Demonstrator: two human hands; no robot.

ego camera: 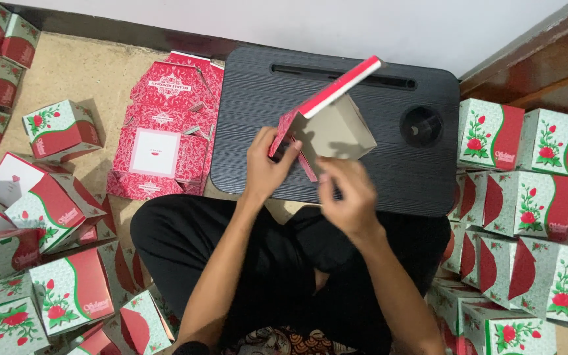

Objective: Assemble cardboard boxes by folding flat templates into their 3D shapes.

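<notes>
A half-folded red and white cardboard box [334,123], grey inside, is held tilted above a black lap table [363,79]. My left hand [267,165] grips its lower left corner. My right hand [350,192] sits just below the box, fingers curled at its bottom flap and blurred by motion. I sit cross-legged in black trousers under the table's near edge.
A stack of flat red box blanks [165,128] lies on the floor left of the table. Several folded rose-printed boxes are piled at the left [60,128] and stacked at the right [527,197]. A round cup recess [421,125] sits in the table's right side.
</notes>
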